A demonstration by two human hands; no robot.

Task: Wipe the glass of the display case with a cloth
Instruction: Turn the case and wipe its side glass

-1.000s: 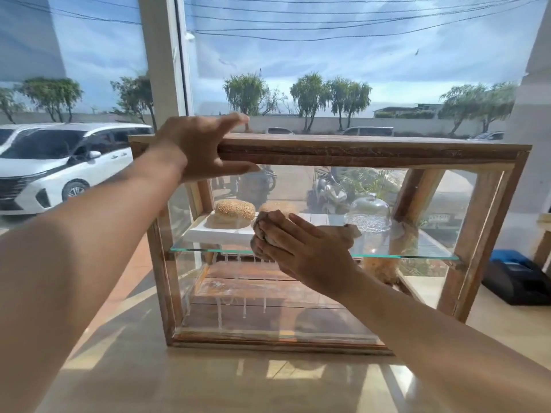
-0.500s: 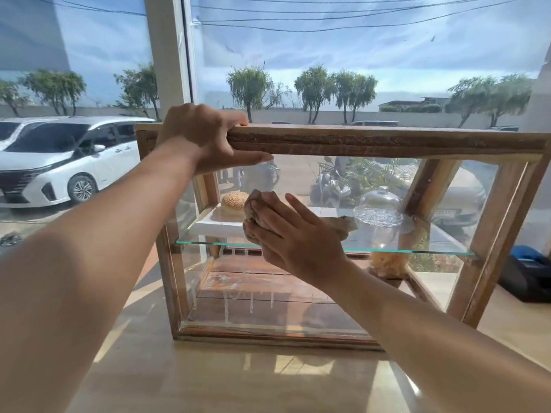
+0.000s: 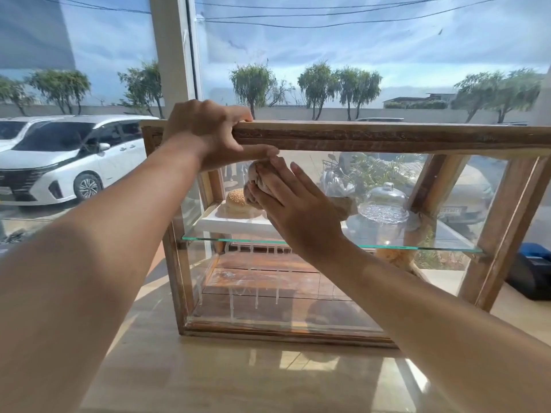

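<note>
Flat right hand [image 3: 298, 214], cloth [image 3: 258, 179] on glass [image 3: 283, 296]

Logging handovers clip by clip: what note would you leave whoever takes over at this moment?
Left hand grips the display case by its top rail.
Right hand presses the bunched cloth, fingers straight, on the front glass, upper left, under the rail.
Done: cannot tell how much is wiped.
Left: white drips streak the lower glass; wipe them, likely the right side too.
</note>
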